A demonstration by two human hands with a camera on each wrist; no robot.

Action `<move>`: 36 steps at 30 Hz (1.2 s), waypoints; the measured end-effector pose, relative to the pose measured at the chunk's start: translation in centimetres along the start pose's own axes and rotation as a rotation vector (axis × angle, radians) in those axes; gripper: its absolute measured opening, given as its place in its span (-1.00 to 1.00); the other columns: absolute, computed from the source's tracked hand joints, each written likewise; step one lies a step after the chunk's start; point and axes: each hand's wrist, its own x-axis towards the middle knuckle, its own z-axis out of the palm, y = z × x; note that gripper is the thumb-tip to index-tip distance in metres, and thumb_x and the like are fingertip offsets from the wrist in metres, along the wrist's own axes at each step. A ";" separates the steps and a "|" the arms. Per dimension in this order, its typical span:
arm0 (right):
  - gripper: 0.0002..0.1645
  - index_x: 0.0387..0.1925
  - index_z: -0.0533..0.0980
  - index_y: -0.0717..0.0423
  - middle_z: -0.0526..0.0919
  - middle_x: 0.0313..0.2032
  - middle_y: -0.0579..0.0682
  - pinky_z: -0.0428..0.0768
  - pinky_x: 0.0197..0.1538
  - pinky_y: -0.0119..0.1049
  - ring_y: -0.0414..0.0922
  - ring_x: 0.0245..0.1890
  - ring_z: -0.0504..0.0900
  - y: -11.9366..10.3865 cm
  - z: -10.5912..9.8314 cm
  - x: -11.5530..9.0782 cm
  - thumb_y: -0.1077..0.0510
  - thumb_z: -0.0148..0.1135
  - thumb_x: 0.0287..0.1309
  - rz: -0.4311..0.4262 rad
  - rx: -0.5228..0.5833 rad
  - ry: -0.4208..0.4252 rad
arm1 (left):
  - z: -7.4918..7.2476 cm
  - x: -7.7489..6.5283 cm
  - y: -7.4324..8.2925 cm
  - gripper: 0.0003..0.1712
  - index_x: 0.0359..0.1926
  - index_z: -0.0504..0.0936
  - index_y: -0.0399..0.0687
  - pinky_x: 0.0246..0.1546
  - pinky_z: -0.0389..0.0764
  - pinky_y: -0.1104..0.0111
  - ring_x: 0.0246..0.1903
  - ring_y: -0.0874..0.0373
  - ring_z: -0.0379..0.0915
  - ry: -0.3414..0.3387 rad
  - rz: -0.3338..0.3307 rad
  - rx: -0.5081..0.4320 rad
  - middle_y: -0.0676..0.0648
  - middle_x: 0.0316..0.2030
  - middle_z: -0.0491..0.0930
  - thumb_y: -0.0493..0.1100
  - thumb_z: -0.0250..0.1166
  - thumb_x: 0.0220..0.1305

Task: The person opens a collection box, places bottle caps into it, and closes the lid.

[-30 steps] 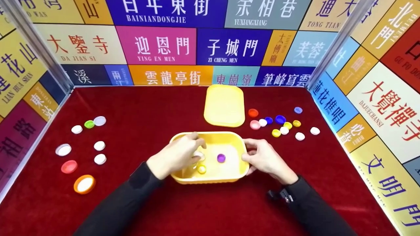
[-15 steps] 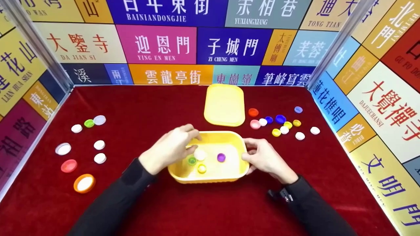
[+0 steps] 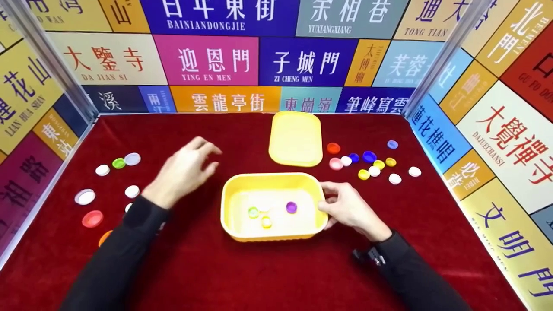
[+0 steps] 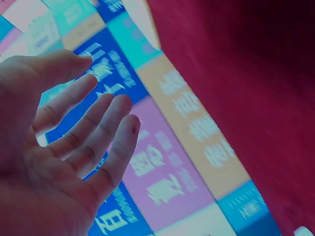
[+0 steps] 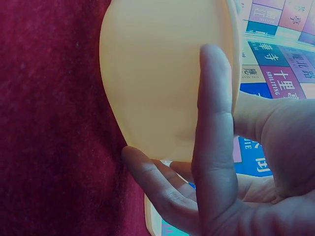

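A yellow plastic box (image 3: 235,179) stands in the middle of the head view. Inside lie a green bottle cap (image 3: 253,212), a yellow cap (image 3: 266,222), a purple cap (image 3: 291,207) and a pale cap washed out by glare. My right hand (image 3: 352,209) grips the box's right end, thumb at the rim and fingers along the outer wall; the right wrist view shows them against that wall (image 5: 157,88). Off to the box's left, my left hand (image 3: 183,172) is above the cloth. Its fingers are relaxed and nothing is in them, as the left wrist view (image 4: 78,137) confirms.
The box's yellow lid (image 3: 296,138) lies behind it. Several caps are scattered at right, including a red cap (image 3: 333,148) and a blue cap (image 3: 369,157). More lie at left: a green cap (image 3: 119,163), a red cap (image 3: 92,219), an orange cap (image 3: 105,238) partly behind my sleeve.
My left hand has come out of the box and moved left and away. The green cap now shows uncovered in the box. My right hand keeps its place.
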 end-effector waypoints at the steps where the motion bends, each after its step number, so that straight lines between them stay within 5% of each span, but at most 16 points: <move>1: -0.22 0.63 0.56 0.17 0.78 0.31 0.35 0.91 -0.35 -0.05 0.10 -0.18 0.95 0.0 0.0 0.0 0.40 0.34 0.42 -0.002 0.000 0.000 | -0.1 0.0 -0.7 -0.67 0.25 0.81 -0.09 0.12 0.87 -0.14 0.04 -0.20 0.78 -0.005 -0.017 0.008 -0.21 0.15 0.71 -0.17 0.53 0.56; 13: -0.22 0.63 0.57 0.16 0.79 0.31 0.32 0.91 -0.36 -0.03 0.12 -0.18 0.95 0.3 0.0 -0.2 0.39 0.35 0.41 -0.021 -0.024 0.011 | -1.3 -1.5 -9.0 -0.63 0.28 0.75 -0.30 0.31 0.70 -0.34 0.23 -0.49 0.62 -0.110 -0.182 0.060 -0.46 0.23 0.61 -0.22 0.43 0.58; 21: -0.23 0.65 0.54 0.16 0.78 0.32 0.33 0.91 -0.34 -0.05 0.11 -0.18 0.95 0.2 -0.1 -0.2 0.39 0.36 0.46 -0.012 -0.002 -0.004 | -2.3 -2.9 -13.2 -0.49 0.39 0.64 -0.37 0.20 0.57 -0.58 0.35 -0.69 0.36 -0.118 -0.309 0.134 -0.64 0.39 0.41 -0.20 0.37 0.54; 28: -0.23 0.65 0.55 0.15 0.79 0.32 0.32 0.92 -0.34 -0.05 0.09 -0.20 0.95 0.2 0.0 -0.2 0.39 0.35 0.46 -0.013 -0.004 -0.011 | -3.5 -4.1 -15.0 -0.35 0.56 0.44 -0.47 0.31 0.52 -0.64 0.42 -0.80 0.25 -0.266 -0.452 0.122 -0.77 0.51 0.26 -0.23 0.24 0.59; 36: -0.23 0.65 0.54 0.15 0.81 0.29 0.33 0.92 -0.32 -0.05 0.08 -0.19 0.96 0.2 -0.2 -0.2 0.37 0.36 0.47 -0.013 -0.008 -0.013 | -4.1 -4.2 -15.9 -0.46 0.43 0.55 -0.55 0.30 0.59 -0.59 0.30 -0.85 0.35 -0.286 -0.402 0.155 -0.79 0.25 0.42 -0.42 0.19 0.49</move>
